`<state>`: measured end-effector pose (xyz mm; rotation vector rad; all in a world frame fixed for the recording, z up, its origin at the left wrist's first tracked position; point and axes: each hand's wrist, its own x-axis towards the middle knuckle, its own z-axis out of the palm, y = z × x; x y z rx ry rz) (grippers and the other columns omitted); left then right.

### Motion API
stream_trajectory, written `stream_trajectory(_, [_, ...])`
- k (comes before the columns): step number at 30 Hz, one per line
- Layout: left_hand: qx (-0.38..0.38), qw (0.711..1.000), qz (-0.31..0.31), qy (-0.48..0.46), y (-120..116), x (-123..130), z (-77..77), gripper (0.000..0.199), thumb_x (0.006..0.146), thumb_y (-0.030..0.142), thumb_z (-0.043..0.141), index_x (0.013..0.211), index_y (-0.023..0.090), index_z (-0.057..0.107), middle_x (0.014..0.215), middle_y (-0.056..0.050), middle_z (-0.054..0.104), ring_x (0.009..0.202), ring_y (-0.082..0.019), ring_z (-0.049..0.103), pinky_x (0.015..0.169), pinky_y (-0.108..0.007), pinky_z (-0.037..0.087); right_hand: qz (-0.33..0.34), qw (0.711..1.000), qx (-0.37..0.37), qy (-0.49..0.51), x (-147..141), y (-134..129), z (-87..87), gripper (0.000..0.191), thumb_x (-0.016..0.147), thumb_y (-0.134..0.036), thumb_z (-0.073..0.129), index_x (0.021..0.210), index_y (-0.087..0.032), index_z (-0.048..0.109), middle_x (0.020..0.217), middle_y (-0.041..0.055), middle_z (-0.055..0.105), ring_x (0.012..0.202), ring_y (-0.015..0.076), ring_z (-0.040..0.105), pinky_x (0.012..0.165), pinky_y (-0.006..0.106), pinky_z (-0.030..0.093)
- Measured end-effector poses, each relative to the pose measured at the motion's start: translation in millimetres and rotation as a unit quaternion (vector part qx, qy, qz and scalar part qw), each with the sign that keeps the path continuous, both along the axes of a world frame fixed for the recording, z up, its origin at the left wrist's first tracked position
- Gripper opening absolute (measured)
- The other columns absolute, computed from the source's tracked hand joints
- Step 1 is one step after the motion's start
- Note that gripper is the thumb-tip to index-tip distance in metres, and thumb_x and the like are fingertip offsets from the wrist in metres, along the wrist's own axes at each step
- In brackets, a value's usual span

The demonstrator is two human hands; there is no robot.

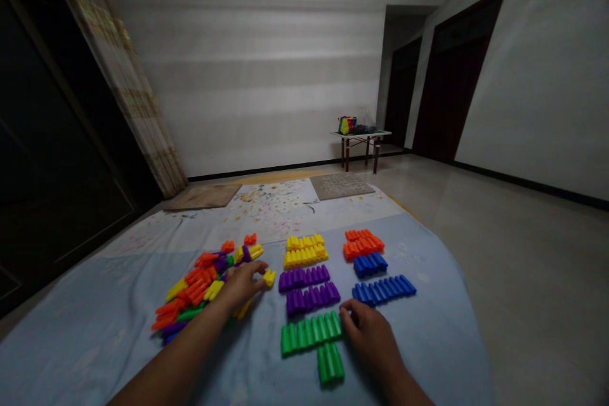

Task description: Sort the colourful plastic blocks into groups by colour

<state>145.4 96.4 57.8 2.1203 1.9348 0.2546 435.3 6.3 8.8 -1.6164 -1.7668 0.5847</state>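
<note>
Left hand [243, 280] curls with parted fingers at a yellow piece [269, 278], grip unconfirmable; right hand [370, 325], loosely curled, contents unseen, sits beside green pieces [311, 333]; five single-colour groups [310, 300] lie ranked, the left-side mixed pile [196, 285] unsorted.

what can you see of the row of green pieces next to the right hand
The row of green pieces consists of bright green, slender pieces that look like smooth, slightly shiny plastic. They lie side by side on the pale blue cloth, the line slanting slightly up toward the right. A purple row lies just beyond it, and a shorter green cluster on the near side. The right hand is at its right end; whether they touch is unclear.
</note>
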Motion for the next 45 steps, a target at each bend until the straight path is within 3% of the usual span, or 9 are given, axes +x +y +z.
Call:
stream_trajectory(10, [-0.021, 0.999, -0.027, -0.017, 14, 12, -0.4, 0.046, 0.062, 0.026, 0.062, 0.108, 0.02, 0.06, 0.119, -0.008, 0.061, 0.114, -0.027, 0.051, 0.098, -0.042, 0.031, -0.006, 1.0, 0.0, -0.005, 0, -1, 2.3, 0.022, 0.085, -0.028, 0.043, 0.079, -0.023, 0.063, 0.07, -0.0009, 0.068, 0.065, 0.014, 0.062, 0.058, 0.02, 0.036])
stream_trajectory(16, [0.025, 0.999, -0.003, -0.042, 23, 9, 1.3, 0.056, 0.068, 0.029, 0.057, 0.122, 0.017, 0.047, 0.116, -0.009, 0.061, 0.107, -0.021, 0.055, 0.093, -0.036, 0.037, -0.008, 1.0, -0.008, -0.016, -1, 0, 3.0, 0.023, 0.085, -0.029, 0.042, 0.08, -0.024, 0.064, 0.07, -0.001, 0.068, 0.065, 0.0141, 0.062, 0.059, 0.02, 0.036])
stream_trajectory(21, [0.054, 0.998, -0.018, -0.041, 38, 30, 7.5, 0.055, 0.07, 0.029, 0.054, 0.123, 0.021, 0.044, 0.118, -0.007, 0.059, 0.109, -0.021, 0.053, 0.095, -0.038, 0.034, -0.009, 1.0, -0.014, -0.015, -1, 1, 3.7, 0.024, 0.086, -0.029, 0.041, 0.08, -0.023, 0.064, 0.071, -0.0006, 0.068, 0.065, 0.0142, 0.062, 0.059, 0.021, 0.037])
stream_trajectory(29, [0.034, 0.998, -0.04, -0.026, 51, 56, 6.1, 0.058, 0.067, 0.023, 0.057, 0.124, 0.021, 0.044, 0.116, -0.007, 0.06, 0.108, -0.023, 0.054, 0.093, -0.04, 0.034, -0.007, 1.0, -0.021, -0.011, -1, 0, 5.1, 0.022, 0.085, -0.028, 0.043, 0.079, -0.023, 0.063, 0.07, -0.0009, 0.067, 0.065, 0.0135, 0.062, 0.059, 0.021, 0.036])
stream_trajectory(39, [0.045, 0.998, -0.031, -0.029, 49, 49, -4.3, 0.059, 0.068, 0.029, 0.06, 0.125, 0.02, 0.046, 0.12, -0.008, 0.059, 0.113, -0.023, 0.051, 0.094, -0.037, 0.035, -0.005, 1.0, -0.024, -0.003, -1, 0, 6.0, 0.026, 0.085, -0.032, 0.04, 0.081, -0.022, 0.064, 0.071, 0.0009, 0.068, 0.065, 0.0148, 0.062, 0.058, 0.022, 0.037])
stream_trajectory(45, [0.127, 0.989, 0.077, -0.009, 37, 19, -9.7, 0.043, 0.079, 0.03, 0.045, 0.12, 0.018, 0.05, 0.127, -0.011, 0.052, 0.12, -0.025, 0.043, 0.098, -0.042, 0.031, 0.004, 1.0, -0.028, 0.006, 0, 0, 2.0, 0.028, 0.085, -0.035, 0.039, 0.081, -0.024, 0.064, 0.075, 0.0007, 0.07, 0.067, 0.016, 0.063, 0.06, 0.023, 0.039])
